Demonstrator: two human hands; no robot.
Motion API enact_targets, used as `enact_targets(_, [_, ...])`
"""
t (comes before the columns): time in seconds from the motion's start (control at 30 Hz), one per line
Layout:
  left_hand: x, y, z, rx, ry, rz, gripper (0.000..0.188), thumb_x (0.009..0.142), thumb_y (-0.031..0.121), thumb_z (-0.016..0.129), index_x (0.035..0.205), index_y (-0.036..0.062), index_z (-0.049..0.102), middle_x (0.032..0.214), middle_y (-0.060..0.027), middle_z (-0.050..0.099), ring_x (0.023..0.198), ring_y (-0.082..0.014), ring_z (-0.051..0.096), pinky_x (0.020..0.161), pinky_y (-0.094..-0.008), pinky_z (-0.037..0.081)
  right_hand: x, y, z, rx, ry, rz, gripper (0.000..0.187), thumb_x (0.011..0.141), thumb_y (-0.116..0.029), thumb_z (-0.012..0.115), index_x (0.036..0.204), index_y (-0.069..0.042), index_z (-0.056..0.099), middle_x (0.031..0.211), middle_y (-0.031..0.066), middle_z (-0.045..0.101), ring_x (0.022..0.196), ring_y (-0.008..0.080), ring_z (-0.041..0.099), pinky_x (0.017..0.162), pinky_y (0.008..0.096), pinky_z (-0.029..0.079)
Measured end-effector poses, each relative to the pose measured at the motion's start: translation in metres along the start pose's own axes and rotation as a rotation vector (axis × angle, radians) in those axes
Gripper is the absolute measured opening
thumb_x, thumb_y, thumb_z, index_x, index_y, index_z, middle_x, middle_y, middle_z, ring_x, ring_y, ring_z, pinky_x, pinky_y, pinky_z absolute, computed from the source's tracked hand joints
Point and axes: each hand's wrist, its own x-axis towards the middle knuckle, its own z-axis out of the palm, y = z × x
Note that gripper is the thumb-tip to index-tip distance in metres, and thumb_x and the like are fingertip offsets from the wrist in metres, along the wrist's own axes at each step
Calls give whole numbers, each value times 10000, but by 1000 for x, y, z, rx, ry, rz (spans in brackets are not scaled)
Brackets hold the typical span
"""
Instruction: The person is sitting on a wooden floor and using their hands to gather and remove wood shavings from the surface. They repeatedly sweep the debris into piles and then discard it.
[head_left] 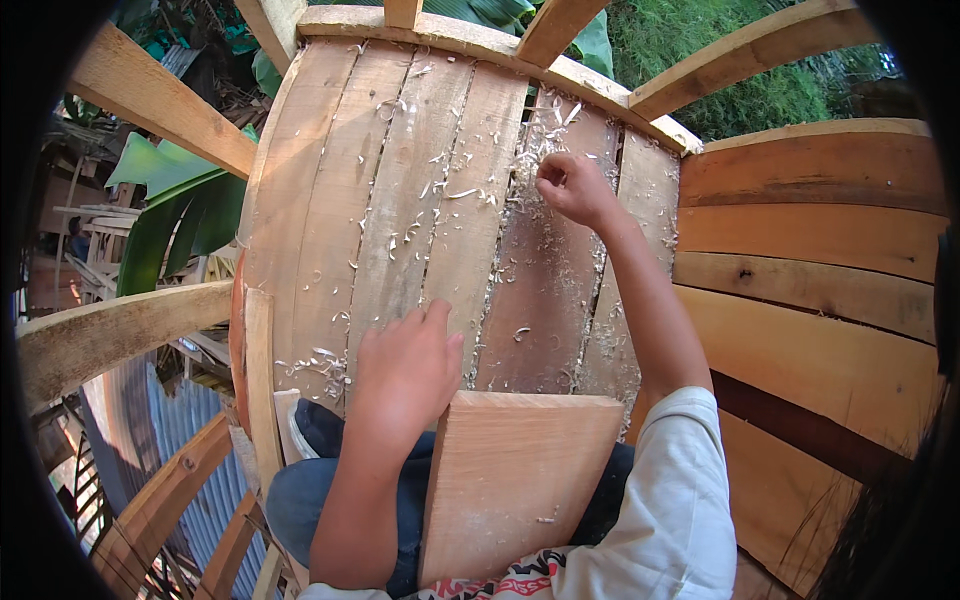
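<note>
On my feed the board (pixel 522 475) sat right and bodyward of the nearer left hand (pixel 405 365) (couldn't tell its grip), long axis seemingly fore-and-aft. Right hand (pixel 578 188) was curled closed, contents unclear.

Daylight, outdoors, exposure OK. Plank floor (pixel 320 220) mostly soft, even shade; warmer, brighter patch at its far left corner. Board wall (pixel 800 340) off the floor's right edge reads warm, going dark lower right. Corrugated sheet (pixel 195 440) past the near left corner: washed-out bright area alongside. Sleeve (pixel 670 490) pale, near blown. Shavings (pixel 545 135) by far edge fairly crisp; left hand (pixel 405 370) slightly soft. Fisheye: rails (pixel 110 325) bow, black ring swallows frame corners.
</note>
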Motion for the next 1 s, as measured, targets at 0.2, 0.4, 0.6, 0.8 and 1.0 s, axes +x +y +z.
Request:
enact_targets(0.2, [16, -3, -5, 132, 94, -249, 320, 941, 247, 571, 1179, 33, 587, 1012, -168, 684, 948, -371, 663, 835, -488, 496, -38, -15, 7, -17, -374, 20, 270, 757, -259, 640, 876, -30, 721, 869, 168, 705, 816, 301, 676, 754, 413, 537])
enact_targets(0.4, [41, -22, 32, 44, 241, 10, 304, 916, 178, 582, 1182, 32, 606, 1012, -175, 661, 961, -368, 650, 849, -485, 491, 5, -9, 27, -66, 173, -38, 292, 789, -261, 666, 1025, -89, 680, 1105, 144, 619, 1093, 321, 591, 954, 424, 464])
enact_targets(0.6, [53, -28, 41, 156, 239, 175, 394, 937, 181, 558, 1308, 52, 544, 1281, -166, 580, 1219, -315, 544, 1018, -497, 408, 1, -7, 18, -33, 432, 93, 356, 851, -257, 641, 1156, -75, 636, 1190, 142, 605, 1156, 325, 562, 1004, 434, 445])
enact_targets(0.8, [125, -30, 73, 472, 253, 414, 526, 988, 320, 486, 1444, 65, 434, 1529, -134, 414, 1429, -276, 373, 1162, -541, 254, 3, 34, 38, -323, 246, 237, 681, 1005, -459, 403, 1522, -27, 302, 1604, 170, 269, 1506, 292, 209, 1204, 577, 113])
enact_targets(1.0, [219, -22, 68, 532, 305, 532, 528, 992, 342, 471, 1437, 58, 451, 1515, -142, 434, 1421, -263, 389, 1162, -544, 260, 44, 18, 60, -314, 322, 88, 643, 1010, -392, 396, 1526, -20, 299, 1594, 157, 305, 1495, 284, 247, 1202, 594, 100])
